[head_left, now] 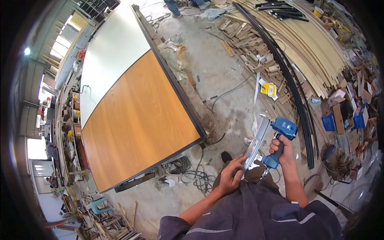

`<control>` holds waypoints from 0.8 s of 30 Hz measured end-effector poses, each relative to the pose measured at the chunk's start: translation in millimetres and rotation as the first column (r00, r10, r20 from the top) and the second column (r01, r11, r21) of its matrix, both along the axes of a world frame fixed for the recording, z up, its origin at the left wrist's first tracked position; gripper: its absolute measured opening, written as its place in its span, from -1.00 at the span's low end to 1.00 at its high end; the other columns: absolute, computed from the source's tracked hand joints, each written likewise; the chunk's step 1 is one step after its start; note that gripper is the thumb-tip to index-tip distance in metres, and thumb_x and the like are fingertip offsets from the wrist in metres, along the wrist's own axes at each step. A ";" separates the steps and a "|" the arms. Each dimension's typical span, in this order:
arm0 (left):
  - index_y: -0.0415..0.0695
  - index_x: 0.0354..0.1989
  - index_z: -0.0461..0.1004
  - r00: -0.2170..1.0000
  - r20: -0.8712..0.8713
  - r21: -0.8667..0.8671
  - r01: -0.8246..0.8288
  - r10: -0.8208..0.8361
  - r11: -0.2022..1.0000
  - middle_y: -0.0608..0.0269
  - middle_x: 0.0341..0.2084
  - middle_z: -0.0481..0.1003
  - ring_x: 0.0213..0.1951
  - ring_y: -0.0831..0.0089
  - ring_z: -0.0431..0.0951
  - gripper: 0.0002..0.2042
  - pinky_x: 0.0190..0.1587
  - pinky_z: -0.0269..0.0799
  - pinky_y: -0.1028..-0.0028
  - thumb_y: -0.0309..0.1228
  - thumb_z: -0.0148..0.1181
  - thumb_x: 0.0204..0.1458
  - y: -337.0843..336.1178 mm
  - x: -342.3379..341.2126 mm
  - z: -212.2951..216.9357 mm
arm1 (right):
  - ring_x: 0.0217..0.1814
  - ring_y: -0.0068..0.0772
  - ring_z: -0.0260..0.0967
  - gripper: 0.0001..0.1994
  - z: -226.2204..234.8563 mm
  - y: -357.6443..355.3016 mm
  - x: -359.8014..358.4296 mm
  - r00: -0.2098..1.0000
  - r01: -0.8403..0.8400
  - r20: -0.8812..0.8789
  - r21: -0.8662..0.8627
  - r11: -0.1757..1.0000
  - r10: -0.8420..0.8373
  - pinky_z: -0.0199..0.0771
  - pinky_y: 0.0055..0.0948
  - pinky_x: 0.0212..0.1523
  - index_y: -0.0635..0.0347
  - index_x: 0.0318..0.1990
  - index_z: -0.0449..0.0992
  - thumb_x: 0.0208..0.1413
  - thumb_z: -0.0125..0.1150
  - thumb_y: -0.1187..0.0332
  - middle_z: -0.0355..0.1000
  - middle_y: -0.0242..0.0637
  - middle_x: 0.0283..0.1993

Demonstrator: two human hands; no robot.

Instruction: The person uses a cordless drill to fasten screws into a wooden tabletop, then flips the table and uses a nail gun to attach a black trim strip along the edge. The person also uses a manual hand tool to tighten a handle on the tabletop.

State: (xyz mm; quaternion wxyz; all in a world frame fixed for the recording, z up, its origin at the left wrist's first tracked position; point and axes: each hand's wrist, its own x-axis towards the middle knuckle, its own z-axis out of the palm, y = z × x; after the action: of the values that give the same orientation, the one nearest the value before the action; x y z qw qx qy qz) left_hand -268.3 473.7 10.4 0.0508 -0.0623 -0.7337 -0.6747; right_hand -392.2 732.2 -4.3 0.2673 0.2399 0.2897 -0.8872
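My right hand [283, 151] is wrapped round the handle of a blue nail gun [285, 127], held up in front of my body. Its long silver magazine [257, 140] slants down to the left. At the magazine's lower end are the curled fingers of my left hand [231, 174]; they close against it, and the fingertips are partly hidden. An air fitting hangs from the base of the gun's handle. Left of both hands lies a large panel, part wood-grain [140, 124] and part white [116, 60], with a dark edge.
Black strips [294, 84] curve along the right beside stacked light wood strips [312, 44] and scattered wood offcuts [252, 44]. A yellow-and-white packet [269, 89] lies on the offcuts. Coiled hoses [198, 179] lie on the floor below the panel. Another person's legs [174, 7] show at the top.
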 end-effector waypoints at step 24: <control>-0.23 0.42 0.19 0.742 -0.065 -0.910 -0.319 0.667 0.266 -0.23 0.42 0.12 0.47 -0.07 0.05 -0.19 0.47 -0.06 0.12 0.00 0.32 0.11 -158.4 -199.8 42.0 | -0.19 -0.42 0.59 -0.58 -50.0 70.3 -210.6 0.584 -0.437 -0.059 0.818 0.375 0.809 0.60 -0.36 -0.09 0.30 0.02 0.54 -0.03 0.50 0.45 0.62 -0.29 -0.24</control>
State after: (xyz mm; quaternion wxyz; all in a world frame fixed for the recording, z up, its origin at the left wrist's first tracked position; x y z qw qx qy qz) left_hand -468.1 315.3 52.4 0.0977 0.2715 -0.9472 -0.1402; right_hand -602.9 802.5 -54.3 0.3968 -0.0230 0.7409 -0.5414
